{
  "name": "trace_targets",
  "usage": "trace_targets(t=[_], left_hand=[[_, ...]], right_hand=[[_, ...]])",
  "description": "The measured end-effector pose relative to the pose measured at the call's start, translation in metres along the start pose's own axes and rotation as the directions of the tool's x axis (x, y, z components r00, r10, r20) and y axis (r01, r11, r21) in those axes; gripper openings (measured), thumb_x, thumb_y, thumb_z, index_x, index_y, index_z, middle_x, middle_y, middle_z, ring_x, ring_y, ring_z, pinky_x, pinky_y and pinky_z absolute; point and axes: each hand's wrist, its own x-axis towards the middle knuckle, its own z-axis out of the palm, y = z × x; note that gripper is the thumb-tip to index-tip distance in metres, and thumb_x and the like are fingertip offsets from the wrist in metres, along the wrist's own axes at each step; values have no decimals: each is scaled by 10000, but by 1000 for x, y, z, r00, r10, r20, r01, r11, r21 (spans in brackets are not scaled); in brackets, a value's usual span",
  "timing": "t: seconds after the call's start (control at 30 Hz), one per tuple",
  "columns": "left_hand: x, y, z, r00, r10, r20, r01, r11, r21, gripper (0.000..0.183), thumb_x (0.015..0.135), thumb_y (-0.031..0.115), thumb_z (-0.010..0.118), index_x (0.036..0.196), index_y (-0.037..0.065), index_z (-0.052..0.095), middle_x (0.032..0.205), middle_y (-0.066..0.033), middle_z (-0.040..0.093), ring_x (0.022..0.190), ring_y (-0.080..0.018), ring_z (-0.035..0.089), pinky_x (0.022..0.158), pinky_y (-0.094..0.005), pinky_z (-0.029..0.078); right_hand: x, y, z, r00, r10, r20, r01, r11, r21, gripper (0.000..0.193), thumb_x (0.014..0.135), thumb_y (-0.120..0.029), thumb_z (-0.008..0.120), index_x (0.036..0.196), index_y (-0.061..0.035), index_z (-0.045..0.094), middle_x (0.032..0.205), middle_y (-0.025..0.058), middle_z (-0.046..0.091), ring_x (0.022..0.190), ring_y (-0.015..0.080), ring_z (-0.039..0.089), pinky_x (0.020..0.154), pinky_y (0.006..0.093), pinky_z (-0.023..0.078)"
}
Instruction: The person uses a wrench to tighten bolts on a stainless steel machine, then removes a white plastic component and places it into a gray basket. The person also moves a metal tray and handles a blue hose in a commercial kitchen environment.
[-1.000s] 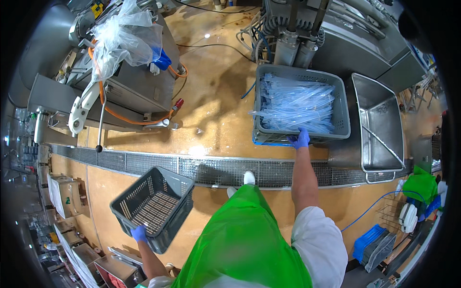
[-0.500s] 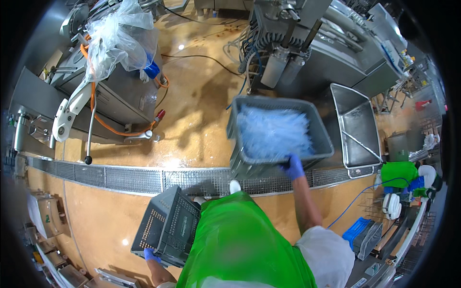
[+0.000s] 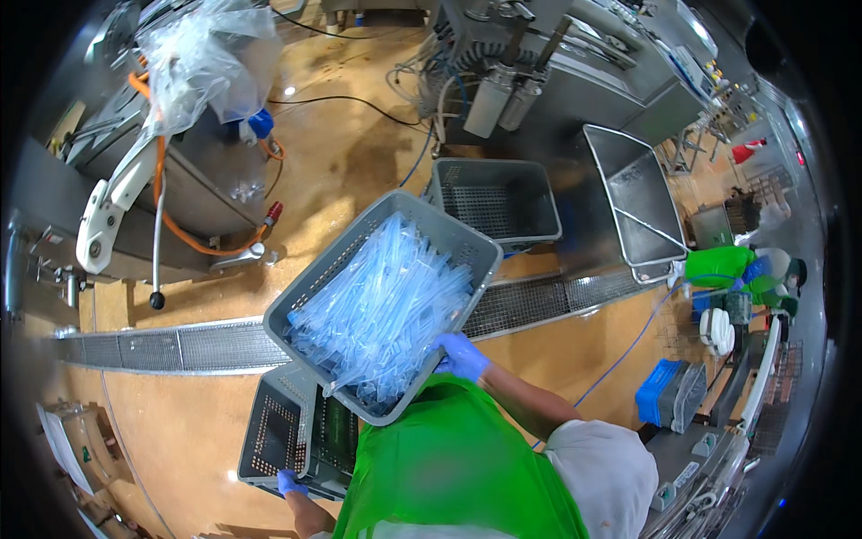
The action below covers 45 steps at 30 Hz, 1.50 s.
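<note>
My gloved right hand (image 3: 461,357) grips the near right rim of a grey perforated crate (image 3: 348,256), which is held tilted in front of my green apron. The crate is heaped with long, clear bluish plastic strips (image 3: 386,305). Low on the left, my gloved left hand (image 3: 289,483) is closed on the edge of another grey perforated crate (image 3: 277,427). That one hangs tipped at my side, partly under the full crate, and what shows of its inside is bare. Farther ahead, a third grey crate (image 3: 498,207) stands with nothing visible in it.
A metal floor drain (image 3: 215,349) runs across the tan floor. A steel tub (image 3: 637,198) stands at the right, beside steel machinery (image 3: 566,99). At the left is a machine draped with clear plastic (image 3: 202,67) and an orange hose (image 3: 184,229). A blue cable (image 3: 620,359) trails at right.
The full crate has come left and nearer to me with my right hand, uncovering the bare crate behind it. My left hand keeps its crate low at my left, now with its opening showing.
</note>
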Motion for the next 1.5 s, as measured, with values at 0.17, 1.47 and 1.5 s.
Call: trace_targets(t=[0.17, 1.47, 1.5], left_hand=[[10, -39, -35, 991, 69, -112, -79, 993, -83, 57, 672, 73, 549, 617, 66, 534, 556, -55, 441, 505, -203, 447, 501, -363, 393], [-208, -47, -10, 892, -143, -429, 260, 938, 227, 51, 705, 119, 607, 722, 90, 568, 544, -26, 485, 393, -175, 449, 349, -317, 353], [-197, -35, -1, 889, -95, -448, 228, 940, 254, 60, 708, 114, 605, 743, 90, 564, 551, -26, 482, 391, -172, 440, 348, -319, 350]], right_hand=[[74, -16, 31, 985, 83, 150, -68, 992, -106, 259, 735, -117, 604, 978, -54, 541, 876, 139, 572, 756, 300, 619, 663, 457, 554], [411, -189, 17, 461, -887, 12, 191, 87, -978, 684, 808, -324, 626, 1384, -46, 385, 1271, 269, 521, 1172, 430, 510, 974, 493, 415], [393, -193, 1, 457, -878, -138, 45, 178, -983, 691, 815, -342, 624, 1391, -50, 376, 1271, 278, 518, 1169, 434, 513, 972, 493, 417]])
